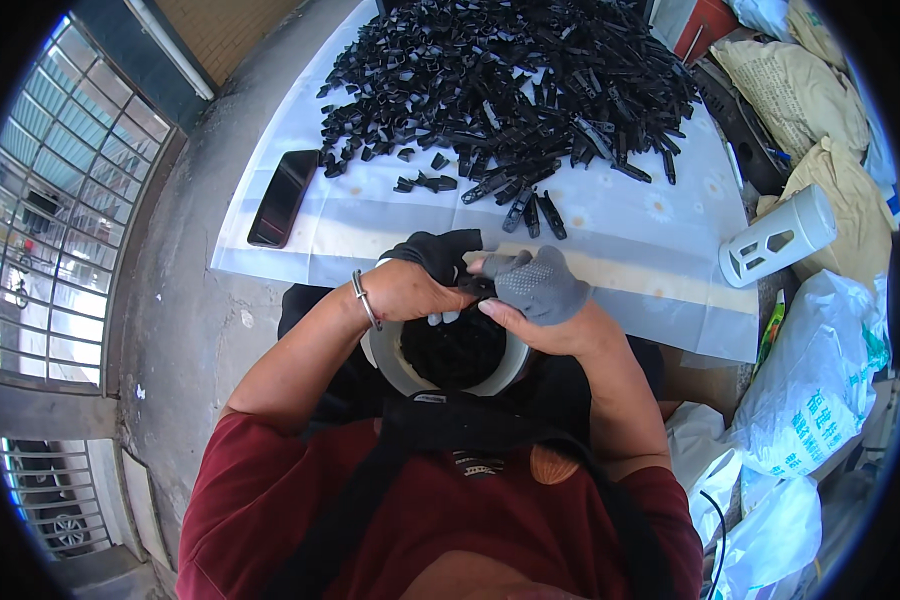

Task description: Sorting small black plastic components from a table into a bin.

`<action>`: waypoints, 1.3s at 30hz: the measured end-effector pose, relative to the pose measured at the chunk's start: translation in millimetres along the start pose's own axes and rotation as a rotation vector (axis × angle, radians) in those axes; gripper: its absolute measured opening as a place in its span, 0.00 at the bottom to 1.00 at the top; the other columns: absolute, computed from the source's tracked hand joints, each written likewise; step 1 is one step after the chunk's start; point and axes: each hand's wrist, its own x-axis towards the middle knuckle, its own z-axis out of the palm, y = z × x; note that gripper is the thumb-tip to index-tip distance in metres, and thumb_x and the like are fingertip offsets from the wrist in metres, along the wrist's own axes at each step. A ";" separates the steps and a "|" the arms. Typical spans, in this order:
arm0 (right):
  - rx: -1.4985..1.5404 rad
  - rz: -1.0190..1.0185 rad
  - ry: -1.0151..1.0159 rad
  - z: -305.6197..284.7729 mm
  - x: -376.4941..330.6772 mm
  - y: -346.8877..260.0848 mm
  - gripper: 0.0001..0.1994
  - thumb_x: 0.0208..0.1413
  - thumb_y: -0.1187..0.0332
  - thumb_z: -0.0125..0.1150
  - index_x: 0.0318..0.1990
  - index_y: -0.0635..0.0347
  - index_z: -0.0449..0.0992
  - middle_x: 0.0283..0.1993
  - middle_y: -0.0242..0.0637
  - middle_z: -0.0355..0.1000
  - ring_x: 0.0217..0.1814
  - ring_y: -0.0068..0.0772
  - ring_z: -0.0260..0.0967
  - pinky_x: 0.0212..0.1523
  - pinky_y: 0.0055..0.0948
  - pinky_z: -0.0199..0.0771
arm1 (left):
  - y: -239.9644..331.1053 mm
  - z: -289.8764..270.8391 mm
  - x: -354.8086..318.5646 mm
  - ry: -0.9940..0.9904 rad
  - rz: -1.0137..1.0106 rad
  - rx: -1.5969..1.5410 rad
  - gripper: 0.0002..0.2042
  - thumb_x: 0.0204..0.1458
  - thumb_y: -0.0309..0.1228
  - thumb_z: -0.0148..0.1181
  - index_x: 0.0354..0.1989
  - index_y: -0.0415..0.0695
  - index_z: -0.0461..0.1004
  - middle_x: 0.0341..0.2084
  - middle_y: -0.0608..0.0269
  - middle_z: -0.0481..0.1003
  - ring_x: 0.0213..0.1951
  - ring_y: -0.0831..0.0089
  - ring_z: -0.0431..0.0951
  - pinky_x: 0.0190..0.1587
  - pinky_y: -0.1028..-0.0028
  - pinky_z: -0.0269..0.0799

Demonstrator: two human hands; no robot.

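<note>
My left hand [425,278], in a dark glove that leaves the thumb bare, is closed at the table's front edge. Facing it, my right hand [535,290] wears a grey dotted glove and is closed too. Between their fingertips sits a small black plastic part [479,287], mostly covered by the fingers, so its exact shape cannot be made out. Right below is a pale round bucket [393,372] between my legs, with dark pieces [455,350] inside. Just beyond my hands, several long black plastic clips [532,212] lie on the table cloth.
A large heap of black plastic pieces [510,90] covers the far part of the white-clothed table [370,225]. A phone [283,199] lies at the left, a grey-white plastic holder [778,236] at the right edge. Sacks [795,95] and plastic bags [815,375] crowd the right side.
</note>
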 end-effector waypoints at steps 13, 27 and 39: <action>-0.049 -0.024 0.277 12.7 9.1 -10.5 0.12 0.48 0.66 0.58 0.39 0.62 0.72 0.32 0.40 0.71 0.32 0.41 0.66 0.35 0.32 0.65 | -21.1 28.0 -3.9 0.442 0.109 -0.308 0.18 0.57 0.42 0.42 0.35 0.39 0.72 0.18 0.69 0.70 0.20 0.81 0.66 0.23 0.79 0.63; -0.467 -0.141 0.154 22.6 3.4 -6.1 0.06 0.45 0.65 0.58 0.27 0.57 0.75 0.27 0.37 0.71 0.29 0.41 0.66 0.33 0.36 0.65 | -11.7 21.6 -1.7 0.500 0.243 0.258 0.17 0.57 0.36 0.39 0.24 0.37 0.69 0.15 0.50 0.69 0.19 0.55 0.70 0.26 0.65 0.66; -0.239 -0.062 0.007 26.3 15.8 -11.1 0.06 0.48 0.65 0.53 0.30 0.54 0.73 0.32 0.35 0.70 0.34 0.40 0.67 0.32 0.37 0.65 | -7.7 -32.8 0.0 0.378 0.015 0.595 0.26 0.55 0.51 0.35 0.34 0.40 0.71 0.30 0.44 0.72 0.35 0.50 0.73 0.38 0.62 0.67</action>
